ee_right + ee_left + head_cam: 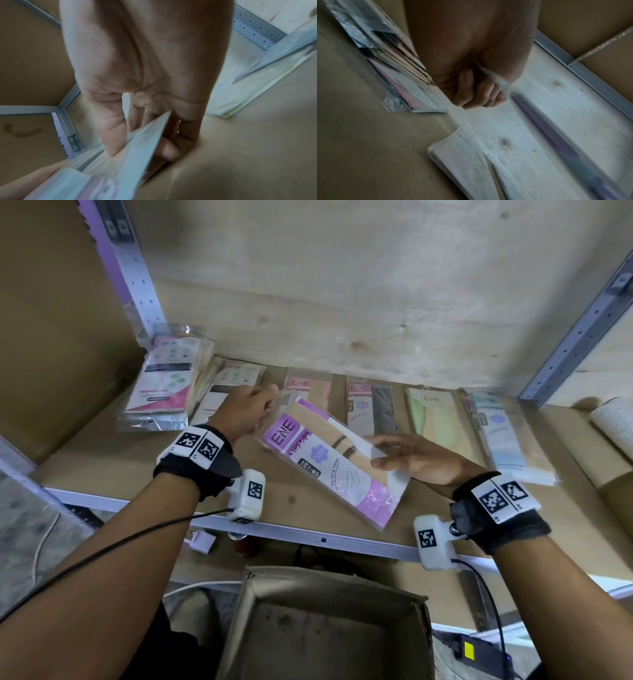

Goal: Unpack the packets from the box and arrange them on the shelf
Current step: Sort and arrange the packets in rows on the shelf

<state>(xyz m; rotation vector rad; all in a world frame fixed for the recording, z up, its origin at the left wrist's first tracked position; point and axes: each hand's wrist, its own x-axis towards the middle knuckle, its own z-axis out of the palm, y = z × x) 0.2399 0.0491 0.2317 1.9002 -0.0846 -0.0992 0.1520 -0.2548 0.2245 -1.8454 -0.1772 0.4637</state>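
A purple ENE stocking packet (pixel 329 460) is held tilted just above the shelf board (pixel 137 460). My left hand (pixel 251 410) pinches its clear top flap, fingers curled (pixel 477 93) round the plastic edge (pixel 503 85). My right hand (pixel 407 455) holds the packet's right edge (pixel 145 136), thumb (pixel 113 134) on top and fingers beneath. Several packets lie in a row at the back of the shelf: a pink pile (pixel 168 381) at the left, then pink (pixel 301 386), dark (pixel 371 405), green (pixel 433 419) and blue (pixel 503 433) ones. The cardboard box (pixel 325 628) stands open below me, its visible inside bare.
Perforated metal uprights stand at the shelf's left (pixel 133 268) and right (pixel 582 326). A brown cardboard panel (pixel 51 320) closes the left side. A white ribbed roll (pixel 613 422) lies at the far right. Cables (pixel 102 546) hang from both wrists.
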